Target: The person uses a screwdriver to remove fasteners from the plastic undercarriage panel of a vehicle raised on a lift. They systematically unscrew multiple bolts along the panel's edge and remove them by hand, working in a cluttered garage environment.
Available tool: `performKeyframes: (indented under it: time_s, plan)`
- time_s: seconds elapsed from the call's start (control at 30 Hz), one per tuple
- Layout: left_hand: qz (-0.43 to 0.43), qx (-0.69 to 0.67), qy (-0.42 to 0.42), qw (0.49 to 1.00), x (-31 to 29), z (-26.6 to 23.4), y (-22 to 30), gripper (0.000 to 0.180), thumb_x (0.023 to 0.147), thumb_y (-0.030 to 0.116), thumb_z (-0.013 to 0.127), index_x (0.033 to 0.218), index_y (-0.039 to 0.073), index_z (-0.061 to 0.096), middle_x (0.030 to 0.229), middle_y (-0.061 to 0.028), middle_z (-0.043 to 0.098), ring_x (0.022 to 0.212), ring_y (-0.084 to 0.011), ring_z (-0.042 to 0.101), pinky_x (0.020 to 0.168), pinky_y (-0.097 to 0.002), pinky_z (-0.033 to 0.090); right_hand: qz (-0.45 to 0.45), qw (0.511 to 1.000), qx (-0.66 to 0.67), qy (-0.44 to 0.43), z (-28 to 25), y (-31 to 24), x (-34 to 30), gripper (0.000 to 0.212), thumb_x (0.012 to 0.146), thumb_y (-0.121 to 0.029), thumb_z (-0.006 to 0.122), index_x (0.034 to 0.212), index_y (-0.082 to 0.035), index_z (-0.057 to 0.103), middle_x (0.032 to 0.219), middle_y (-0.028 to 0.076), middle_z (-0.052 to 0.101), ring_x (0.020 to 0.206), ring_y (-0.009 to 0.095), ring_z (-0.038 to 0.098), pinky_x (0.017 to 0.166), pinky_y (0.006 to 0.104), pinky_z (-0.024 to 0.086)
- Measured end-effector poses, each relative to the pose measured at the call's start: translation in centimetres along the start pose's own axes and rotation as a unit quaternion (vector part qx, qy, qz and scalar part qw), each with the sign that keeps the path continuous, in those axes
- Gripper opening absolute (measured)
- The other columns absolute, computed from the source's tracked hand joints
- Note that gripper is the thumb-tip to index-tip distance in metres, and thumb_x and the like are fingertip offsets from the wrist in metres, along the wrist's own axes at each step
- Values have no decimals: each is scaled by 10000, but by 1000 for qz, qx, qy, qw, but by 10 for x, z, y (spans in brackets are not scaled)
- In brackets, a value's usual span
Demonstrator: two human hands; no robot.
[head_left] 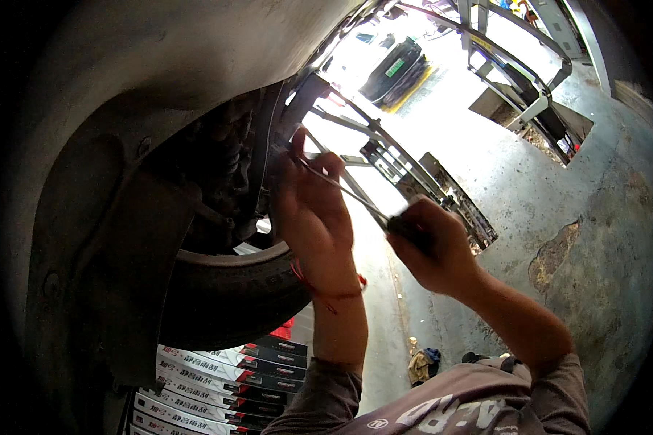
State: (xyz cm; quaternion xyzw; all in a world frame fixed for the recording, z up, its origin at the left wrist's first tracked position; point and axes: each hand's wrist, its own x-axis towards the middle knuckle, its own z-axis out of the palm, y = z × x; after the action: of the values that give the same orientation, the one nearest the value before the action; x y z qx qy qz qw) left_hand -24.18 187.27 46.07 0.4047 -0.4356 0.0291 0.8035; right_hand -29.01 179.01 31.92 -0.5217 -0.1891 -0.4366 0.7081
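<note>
My right hand (439,246) is wrapped round the dark handle of a screwdriver (355,196). Its long thin metal shaft slants up and left to my left hand (315,199). The left fingers are curled in at the far end of the shaft, beside the edge of the wheel arch; the tip itself is lost in shadow. Just left of that hand is the dark wheel well (225,156) of a raised car, with its inner parts barely visible. Below the well, the tire (232,301) sits close to my left wrist, which wears a red string.
The car's body panel (196,51) hangs overhead at left. Stacked long boxes (210,391) stand under the tire. Metal lift frames (515,65) rise from floor recesses ahead and to the right. Another car (395,69) is beyond, in bright light. A cloth bundle (422,365) lies on the worn floor.
</note>
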Motion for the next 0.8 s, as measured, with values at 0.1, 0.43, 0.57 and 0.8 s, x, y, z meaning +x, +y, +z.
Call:
performKeyframes:
  time_s: [0.1, 0.43, 0.57, 0.8]
  plan:
    - [42, -22, -29, 998, 34, -3, 5, 178, 973, 105, 535, 1079, -27, 591, 1082, -154, 657, 903, -194, 625, 818, -310, 528, -21, 1000, -7, 3, 17, -1, 30, 96, 872, -61, 658, 910, -12, 585, 740, 66, 571, 585, 83, 489, 524, 261, 411]
    - [53, -46, -30, 997, 83, -2, 20, 155, 974, 67, 514, 1066, -31, 592, 985, -139, 664, 853, -198, 638, 778, -321, 545, -67, 998, -5, 14, 37, -11, 71, 171, 866, -117, 638, 929, 4, 536, 759, 175, 668, 682, 315, 682, 610, 385, 519]
    - [28, -73, 10, 997, 82, 7, 26, 150, 970, 61, 514, 1053, -30, 601, 961, -132, 660, 836, -204, 635, 762, -323, 547, -60, 998, 3, 13, 40, -12, 77, 169, 874, -122, 629, 929, 3, 529, 767, 181, 670, 702, 328, 684, 620, 392, 520]
    - [42, -54, -20, 997, 97, 1, 26, 155, 959, 46, 503, 1048, -39, 596, 947, -143, 655, 840, -227, 637, 776, -330, 553, -61, 998, -15, 30, 43, -13, 81, 160, 884, -98, 658, 972, -8, 559, 744, 118, 626, 642, 170, 613, 601, 311, 484]
